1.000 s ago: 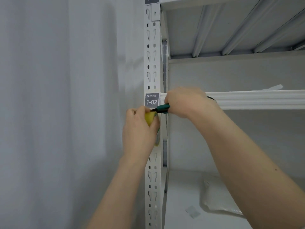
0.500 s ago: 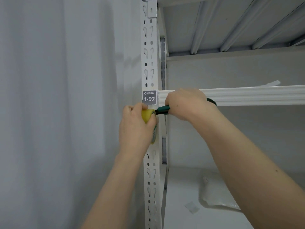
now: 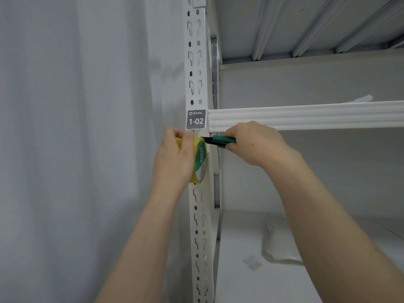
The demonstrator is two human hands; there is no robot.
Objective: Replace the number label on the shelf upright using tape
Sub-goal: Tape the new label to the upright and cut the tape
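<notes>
Label (image 3: 196, 119) reads 1-02, stuck on the upright (image 3: 197, 62). Just below it, my left hand (image 3: 172, 162) grips the yellow tape (image 3: 200, 160) against the upright. My right hand (image 3: 255, 143) clutches a green tool (image 3: 220, 139), black tip at the roll's top.

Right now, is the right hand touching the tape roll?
Apart. The head view shows the right hand gripping a green-handled tool; the tool's length and a strip of upright lie between that hand and the tape roll, which the left hand holds.
</notes>
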